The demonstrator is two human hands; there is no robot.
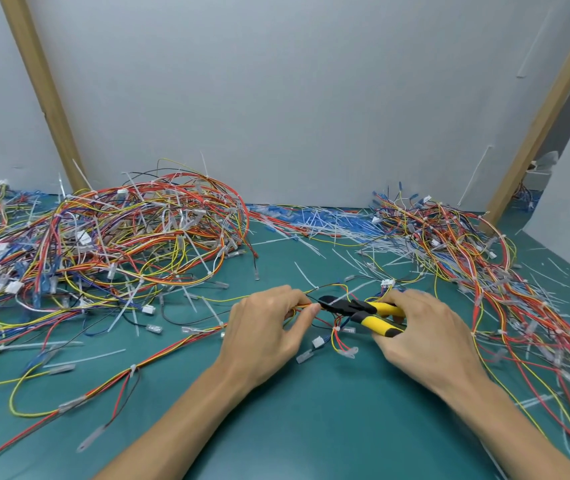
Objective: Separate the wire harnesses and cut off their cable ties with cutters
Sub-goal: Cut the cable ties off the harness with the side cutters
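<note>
My left hand (269, 327) pinches a thin wire harness (340, 327) of red, yellow and black wires just above the green table (311, 420). My right hand (422, 330) grips the yellow-and-black cutters (363, 308) by their handles. The black jaws point left and meet the harness right at my left fingertips. A white cable tie (307, 280) sticks up from the harness behind my left hand. Small white connectors (318, 341) hang from the harness between my hands.
A big tangled heap of tied harnesses (120, 237) fills the left. A second heap of harnesses (484, 271) runs down the right side. Cut cable ties (328, 225) litter the back of the table. Grey panels with wooden posts (44, 88) wall the bench.
</note>
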